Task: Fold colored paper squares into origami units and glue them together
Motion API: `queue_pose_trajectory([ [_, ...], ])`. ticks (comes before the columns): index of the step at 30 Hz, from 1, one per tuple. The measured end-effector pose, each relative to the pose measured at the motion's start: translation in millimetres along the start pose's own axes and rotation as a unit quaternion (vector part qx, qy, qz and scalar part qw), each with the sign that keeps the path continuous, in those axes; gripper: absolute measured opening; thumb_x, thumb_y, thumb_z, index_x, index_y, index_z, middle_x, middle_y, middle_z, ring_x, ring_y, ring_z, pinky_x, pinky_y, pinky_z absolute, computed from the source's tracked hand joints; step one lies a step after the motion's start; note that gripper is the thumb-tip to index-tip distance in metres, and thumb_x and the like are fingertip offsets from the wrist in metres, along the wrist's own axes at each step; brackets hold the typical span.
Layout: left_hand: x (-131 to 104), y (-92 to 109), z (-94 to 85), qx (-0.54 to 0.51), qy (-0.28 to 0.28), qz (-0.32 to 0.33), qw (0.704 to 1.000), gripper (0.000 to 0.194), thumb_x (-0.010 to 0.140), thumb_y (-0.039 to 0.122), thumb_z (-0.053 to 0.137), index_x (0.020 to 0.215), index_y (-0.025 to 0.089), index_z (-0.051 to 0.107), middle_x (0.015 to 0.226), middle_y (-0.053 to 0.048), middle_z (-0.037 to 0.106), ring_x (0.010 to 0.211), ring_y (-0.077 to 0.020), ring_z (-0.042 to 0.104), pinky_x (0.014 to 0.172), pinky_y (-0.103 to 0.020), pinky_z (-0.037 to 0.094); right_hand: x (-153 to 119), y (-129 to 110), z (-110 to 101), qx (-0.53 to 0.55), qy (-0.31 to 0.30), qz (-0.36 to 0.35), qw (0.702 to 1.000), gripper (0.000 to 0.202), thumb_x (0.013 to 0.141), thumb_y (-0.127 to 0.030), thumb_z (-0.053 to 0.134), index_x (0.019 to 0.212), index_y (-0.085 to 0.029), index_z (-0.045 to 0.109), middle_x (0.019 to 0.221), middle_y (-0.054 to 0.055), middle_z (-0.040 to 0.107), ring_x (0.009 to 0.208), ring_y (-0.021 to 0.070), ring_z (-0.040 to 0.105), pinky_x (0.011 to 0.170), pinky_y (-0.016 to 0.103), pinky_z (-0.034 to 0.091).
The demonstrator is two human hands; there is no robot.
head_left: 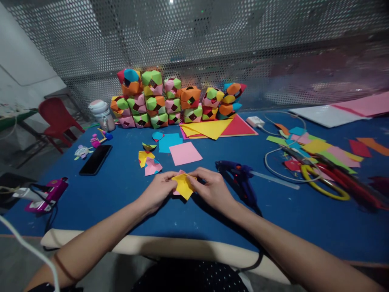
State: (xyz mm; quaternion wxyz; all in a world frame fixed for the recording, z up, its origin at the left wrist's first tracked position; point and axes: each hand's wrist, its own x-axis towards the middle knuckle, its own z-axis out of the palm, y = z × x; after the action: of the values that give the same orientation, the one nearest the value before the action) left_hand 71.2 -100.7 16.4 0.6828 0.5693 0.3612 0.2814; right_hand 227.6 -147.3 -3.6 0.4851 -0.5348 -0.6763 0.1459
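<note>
Two bare hands meet just on the near side of the pink square sheet (pixel 185 153), which lies flat on the blue worktop (pixel 304 219); between them is a small yellow-and-pink folded paper (pixel 184 185), its yellow face toward the wearer and a pink part showing behind; the left hand (pixel 159 190) is nearly closed, thumb and fingers pinching the left edge of the paper; the right hand (pixel 211 186) is curled in likewise, its thumb pressed on the upper right of the yellow face, its fingers behind.

Touching or nearly touching the far left edge of the pink square sheet is a blue sheet (pixel 167 143); left of the square are a pink folded piece (pixel 152 166), a yellow folded piece (pixel 142 157) and a small green piece (pixel 149 147); farther left of it lie a black phone (pixel 95 160) and a purple device (pixel 48 196).

Right of the square, on its near side, rests a dark blue glue gun (pixel 240 174) with a clear stick (pixel 276 180) at its back; well to the square's right are scattered paper strips (pixel 330 148) and a blurred yellow loop handle (pixel 337 196); beyond the square, larger yellow sheets (pixel 212 127) lie near stacked multicoloured paper shapes (pixel 156 104), several bearing dark openings.
</note>
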Motion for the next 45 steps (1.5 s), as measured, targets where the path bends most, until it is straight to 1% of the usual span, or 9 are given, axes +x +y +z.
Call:
queue_pose_trajectory([
  [7, 0.5, -2.6, 0.2, 0.087, 0.034, 0.017, 0.995, 0.007, 0.065, 0.016, 0.059, 0.072, 0.014, 0.057, 0.064, 0.002, 0.053, 0.054, -0.0079, 0.047, 0.049, -0.018, 0.035, -0.5, -2.6, 2.1, 0.02, -0.03, 0.006, 0.999, 0.019, 0.083, -0.022, 0.05, 0.076, -0.016, 0.066, 0.068, 0.004, 0.062, 0.061, 0.0136, 0.056, 0.058, 0.026, 0.042],
  [12, 7.1, -13.5, -1.7, 0.089, 0.127, 0.022, 0.988, 0.01, 0.066, 0.021, 0.06, 0.071, 0.014, 0.053, 0.064, 0.002, 0.055, 0.055, -0.0092, 0.05, 0.048, -0.019, 0.037, 1.1, -6.3, 1.7, 0.049, -0.034, 0.066, 0.996, 0.019, 0.083, -0.029, 0.051, 0.088, -0.016, 0.064, 0.081, 0.005, 0.065, 0.069, 0.0142, 0.058, 0.064, 0.026, 0.045],
  [16, 7.9, -18.6, 1.3, 0.061, 0.159, 0.048, 0.984, 0.01, 0.065, 0.018, 0.059, 0.071, 0.014, 0.053, 0.065, 0.003, 0.055, 0.058, -0.0097, 0.052, 0.052, -0.019, 0.039, 0.6, -4.3, 6.6, 0.009, -0.027, 0.072, 0.997, 0.013, 0.078, -0.026, 0.055, 0.077, -0.015, 0.061, 0.069, 0.002, 0.061, 0.059, 0.0124, 0.053, 0.056, 0.024, 0.041],
  [20, 4.8, -18.1, 5.9, 0.055, 0.142, 0.054, 0.987, 0.008, 0.065, 0.017, 0.057, 0.068, 0.015, 0.05, 0.061, 0.005, 0.051, 0.056, -0.0084, 0.05, 0.052, -0.018, 0.038, 0.0, -1.3, 9.2, -0.019, -0.023, 0.048, 0.998, 0.017, 0.079, -0.018, 0.049, 0.064, -0.016, 0.056, 0.06, 0.0, 0.056, 0.054, 0.0105, 0.049, 0.052, 0.022, 0.036],
  [25, 2.0, -9.5, 1.2, 0.15, 0.069, 0.035, 0.986, 0.016, 0.067, 0.025, 0.062, 0.078, 0.014, 0.059, 0.067, 0.002, 0.057, 0.061, -0.0104, 0.051, 0.056, -0.02, 0.039, 0.3, 0.6, 4.1, -0.021, -0.059, 0.025, 0.998, 0.019, 0.077, -0.016, 0.05, 0.059, -0.017, 0.053, 0.058, -0.001, 0.054, 0.053, 0.0103, 0.047, 0.051, 0.022, 0.034],
  [32, 2.0, -7.1, -4.5, 0.236, 0.075, 0.067, 0.966, 0.02, 0.073, 0.031, 0.056, 0.069, 0.012, 0.062, 0.063, 0.001, 0.054, 0.058, -0.0108, 0.047, 0.052, -0.02, 0.035, 1.4, -4.0, -0.6, -0.004, -0.081, 0.034, 0.996, 0.015, 0.08, -0.02, 0.051, 0.068, -0.015, 0.059, 0.065, 0.001, 0.058, 0.059, 0.0117, 0.052, 0.054, 0.023, 0.038],
  [37, 0.8, -3.9, -4.0, 0.284, 0.028, 0.065, 0.956, 0.021, 0.074, 0.03, 0.054, 0.069, 0.012, 0.064, 0.058, 0.002, 0.053, 0.054, -0.01, 0.045, 0.049, -0.02, 0.032, 0.8, -5.6, -1.4, 0.015, -0.08, 0.025, 0.996, 0.014, 0.08, -0.02, 0.053, 0.086, -0.016, 0.064, 0.079, 0.004, 0.064, 0.069, 0.0138, 0.057, 0.063, 0.025, 0.044],
  [41, 0.6, -1.1, -1.9, 0.236, 0.044, 0.044, 0.97, 0.018, 0.072, 0.028, 0.057, 0.074, 0.012, 0.065, 0.061, 0.0, 0.057, 0.055, -0.0105, 0.048, 0.051, -0.02, 0.035, 0.5, -5.3, -0.2, 0.023, -0.064, 0.045, 0.997, 0.011, 0.078, -0.017, 0.053, 0.076, -0.016, 0.064, 0.071, 0.002, 0.063, 0.063, 0.013, 0.056, 0.059, 0.024, 0.043],
  [45, 1.0, -1.8, 3.0, 0.087, 0.091, 0.04, 0.991, 0.02, 0.067, 0.022, 0.063, 0.085, 0.012, 0.065, 0.078, -0.003, 0.064, 0.068, -0.0127, 0.056, 0.062, -0.022, 0.042, 2.2, -7.2, -1.3, 0.069, -0.029, 0.107, 0.991, 0.013, 0.077, -0.021, 0.054, 0.068, -0.016, 0.062, 0.061, 0.0, 0.061, 0.055, 0.0115, 0.053, 0.052, 0.022, 0.041],
])
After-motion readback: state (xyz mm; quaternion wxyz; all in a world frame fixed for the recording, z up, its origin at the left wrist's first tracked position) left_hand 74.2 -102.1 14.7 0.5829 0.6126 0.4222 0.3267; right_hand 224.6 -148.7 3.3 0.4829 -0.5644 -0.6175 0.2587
